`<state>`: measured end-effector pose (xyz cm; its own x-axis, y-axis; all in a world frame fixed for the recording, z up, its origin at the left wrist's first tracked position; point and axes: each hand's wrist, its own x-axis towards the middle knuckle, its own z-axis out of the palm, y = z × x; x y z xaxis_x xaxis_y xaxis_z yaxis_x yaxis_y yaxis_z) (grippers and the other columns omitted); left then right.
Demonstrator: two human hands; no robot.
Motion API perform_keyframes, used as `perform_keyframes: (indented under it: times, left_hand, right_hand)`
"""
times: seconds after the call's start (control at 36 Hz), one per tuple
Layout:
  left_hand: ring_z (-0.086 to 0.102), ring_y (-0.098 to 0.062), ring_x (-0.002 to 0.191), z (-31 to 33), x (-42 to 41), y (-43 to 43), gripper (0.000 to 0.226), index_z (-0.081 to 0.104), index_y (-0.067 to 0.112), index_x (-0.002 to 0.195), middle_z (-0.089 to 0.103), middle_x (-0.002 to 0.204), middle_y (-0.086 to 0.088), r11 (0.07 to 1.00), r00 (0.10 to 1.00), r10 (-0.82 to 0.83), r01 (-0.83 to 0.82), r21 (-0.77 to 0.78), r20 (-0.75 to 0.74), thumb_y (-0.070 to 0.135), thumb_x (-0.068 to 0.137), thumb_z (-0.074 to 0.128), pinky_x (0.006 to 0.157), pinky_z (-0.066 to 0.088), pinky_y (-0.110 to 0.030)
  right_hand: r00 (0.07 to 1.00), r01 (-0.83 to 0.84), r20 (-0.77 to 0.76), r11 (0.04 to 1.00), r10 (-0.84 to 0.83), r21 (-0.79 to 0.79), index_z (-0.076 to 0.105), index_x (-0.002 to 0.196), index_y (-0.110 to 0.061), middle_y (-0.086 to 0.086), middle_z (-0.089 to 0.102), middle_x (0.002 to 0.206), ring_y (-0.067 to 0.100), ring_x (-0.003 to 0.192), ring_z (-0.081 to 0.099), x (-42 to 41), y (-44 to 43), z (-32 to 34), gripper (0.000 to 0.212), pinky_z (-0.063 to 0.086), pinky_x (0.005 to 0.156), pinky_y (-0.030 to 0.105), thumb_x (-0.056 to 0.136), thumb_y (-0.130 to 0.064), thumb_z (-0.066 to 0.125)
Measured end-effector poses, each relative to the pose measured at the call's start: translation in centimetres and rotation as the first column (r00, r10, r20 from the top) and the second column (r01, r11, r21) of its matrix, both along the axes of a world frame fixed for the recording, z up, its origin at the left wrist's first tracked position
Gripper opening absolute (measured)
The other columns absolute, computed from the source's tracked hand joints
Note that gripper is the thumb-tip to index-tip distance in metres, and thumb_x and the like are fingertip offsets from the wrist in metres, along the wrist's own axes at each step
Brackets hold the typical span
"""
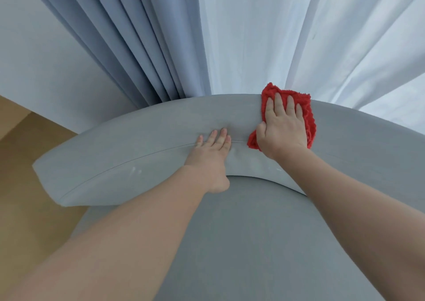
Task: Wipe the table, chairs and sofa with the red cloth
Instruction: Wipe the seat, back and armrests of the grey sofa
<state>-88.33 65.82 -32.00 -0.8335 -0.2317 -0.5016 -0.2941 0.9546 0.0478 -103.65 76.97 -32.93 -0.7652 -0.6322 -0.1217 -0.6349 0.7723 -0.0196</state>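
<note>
A grey upholstered sofa (138, 153) fills the lower half of the view, its curved backrest arching across the middle and its seat below. The red cloth (308, 114), fluffy and crumpled, lies on top of the backrest at the right. My right hand (284, 126) presses flat on the cloth, fingers spread over it. My left hand (211, 153) rests flat on the backrest beside it, fingers apart on the seam, thumb hooked under the backrest's lower edge, holding nothing.
Grey-blue pleated curtains (128, 48) and a white sheer curtain (287, 36) hang right behind the backrest. A pale wall (34, 59) stands at the left, with tan floor (23, 162) below it beside the sofa's left end.
</note>
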Motion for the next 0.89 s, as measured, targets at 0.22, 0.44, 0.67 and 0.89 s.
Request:
perform_keyframes:
  times: [0.22, 0.44, 0.67, 0.89]
  left_hand:
    - [-0.016, -0.014, 0.145, 0.4, 0.7, -0.7, 0.096, -0.010, 0.019, 0.151, -0.021, 0.157, 0.003, 0.997, 0.998, -0.019, 0.024, 0.075, -0.061, 0.023, 0.078, 0.052, 0.117, -0.009, -0.035]
    - [-0.012, -0.012, 0.145, 1.8, 7.2, -2.9, 0.084, -0.006, 0.018, 0.152, -0.018, 0.158, 0.002, 0.997, 0.977, 0.078, -0.070, 0.044, -0.197, 0.024, 0.085, 0.046, 0.114, -0.010, -0.027]
    - [-0.026, -0.023, 0.142, 2.0, 18.8, -8.6, 0.089, -0.018, 0.015, 0.148, -0.030, 0.154, -0.006, 0.927, 0.945, 0.320, -0.327, -0.186, -0.063, 0.030, 0.087, 0.044, 0.115, -0.015, -0.039]
    - [-0.013, -0.017, 0.146, 1.2, 21.4, -11.3, 0.096, -0.016, 0.018, 0.149, -0.023, 0.157, 0.002, 0.865, 0.865, 0.501, -0.501, -0.001, -0.017, 0.034, 0.085, 0.052, 0.118, 0.001, -0.040]
  right_hand:
    - [0.997, -0.079, -0.013, 0.996, 0.079, -0.035, 0.020, 0.151, -0.010, 0.010, 0.018, 0.159, 0.035, 0.145, 0.012, 0.0, -0.3, -0.3, 0.073, 0.005, 0.119, 0.046, 0.084, -0.038, 0.013]
    - [0.997, -0.061, -0.041, 0.996, 0.058, -0.072, 0.027, 0.149, -0.009, 0.011, 0.025, 0.157, 0.035, 0.144, 0.019, -0.2, 0.2, -0.1, 0.072, 0.009, 0.119, 0.048, 0.084, -0.038, 0.017]
    - [0.998, -0.037, -0.046, 0.996, 0.033, -0.085, 0.030, 0.148, -0.007, 0.014, 0.027, 0.155, 0.036, 0.142, 0.021, 0.4, -0.3, 0.0, 0.072, 0.012, 0.118, 0.050, 0.084, -0.036, 0.017]
    - [0.999, -0.010, -0.037, 0.999, 0.008, -0.032, 0.023, 0.151, -0.010, 0.011, 0.020, 0.158, 0.033, 0.145, 0.016, 1.1, -1.2, -0.1, 0.073, 0.011, 0.119, 0.048, 0.085, -0.038, 0.013]
